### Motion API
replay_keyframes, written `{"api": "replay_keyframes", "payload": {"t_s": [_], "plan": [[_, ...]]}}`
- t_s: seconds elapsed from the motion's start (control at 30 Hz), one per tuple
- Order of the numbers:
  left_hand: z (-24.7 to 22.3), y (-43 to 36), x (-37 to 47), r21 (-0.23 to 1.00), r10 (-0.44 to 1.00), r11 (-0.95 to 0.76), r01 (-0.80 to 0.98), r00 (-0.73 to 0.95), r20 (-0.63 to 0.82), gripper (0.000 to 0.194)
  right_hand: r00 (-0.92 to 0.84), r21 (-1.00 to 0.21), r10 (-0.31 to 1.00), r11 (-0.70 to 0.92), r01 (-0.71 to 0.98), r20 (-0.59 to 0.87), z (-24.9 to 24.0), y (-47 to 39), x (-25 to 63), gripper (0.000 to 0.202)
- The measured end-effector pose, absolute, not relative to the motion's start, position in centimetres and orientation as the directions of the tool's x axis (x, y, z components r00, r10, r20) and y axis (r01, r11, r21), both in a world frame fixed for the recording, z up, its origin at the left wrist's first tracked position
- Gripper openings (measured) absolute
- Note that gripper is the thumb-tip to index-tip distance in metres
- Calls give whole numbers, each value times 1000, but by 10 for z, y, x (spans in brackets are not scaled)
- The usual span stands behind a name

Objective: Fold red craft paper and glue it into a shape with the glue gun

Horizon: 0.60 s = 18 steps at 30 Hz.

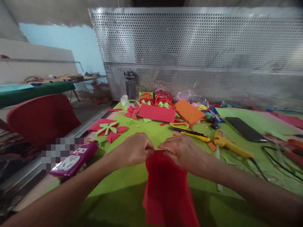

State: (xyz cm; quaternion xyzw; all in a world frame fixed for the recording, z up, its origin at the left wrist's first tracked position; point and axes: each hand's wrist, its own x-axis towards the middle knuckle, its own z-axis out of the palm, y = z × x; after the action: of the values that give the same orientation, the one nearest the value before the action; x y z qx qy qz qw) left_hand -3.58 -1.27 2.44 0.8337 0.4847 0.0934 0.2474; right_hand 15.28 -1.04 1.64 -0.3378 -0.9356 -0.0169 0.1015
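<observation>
A sheet of red felt, curled into a hollow shape, hangs toward me over the green-covered table. My left hand is closed, its fingers pinching the far left edge of the felt. On the far right edge, my right hand pinches the same felt between thumb and fingers. Just beyond the right hand lie a box cutter with a yellow handle and a yellow glue gun. A light green felt flower shape rests on red pieces past the left hand.
A purple pouch lies at the table's left edge. Farther back are a red felt rectangle, an orange felt piece, small felt baskets and a dark bottle. A black phone lies right, near a cable. A perforated metal panel stands behind.
</observation>
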Motion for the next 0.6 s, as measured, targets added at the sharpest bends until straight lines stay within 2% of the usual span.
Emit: {"api": "replay_keyframes", "payload": {"t_s": [0.17, 0.3, 0.47, 0.6], "plan": [[29, -11, -24, 452, 846, -449, 771, 529, -61, 20, -688, -215, 706, 708, 673, 168, 22, -7, 156, 17], [38, -10, -19, 467, 854, -405, 786, 508, -114, 19, -674, -284, 710, 701, 654, 202, 21, -1, 160, 16], [54, -4, -19, 622, 782, -378, 685, 596, -182, 12, -644, -307, 728, 685, 661, 236, 26, 2, 164, 17], [55, -2, -20, 654, 766, -386, 651, 621, -165, 15, -628, -246, 743, 669, 701, 230, 29, 1, 162, 17]]}}
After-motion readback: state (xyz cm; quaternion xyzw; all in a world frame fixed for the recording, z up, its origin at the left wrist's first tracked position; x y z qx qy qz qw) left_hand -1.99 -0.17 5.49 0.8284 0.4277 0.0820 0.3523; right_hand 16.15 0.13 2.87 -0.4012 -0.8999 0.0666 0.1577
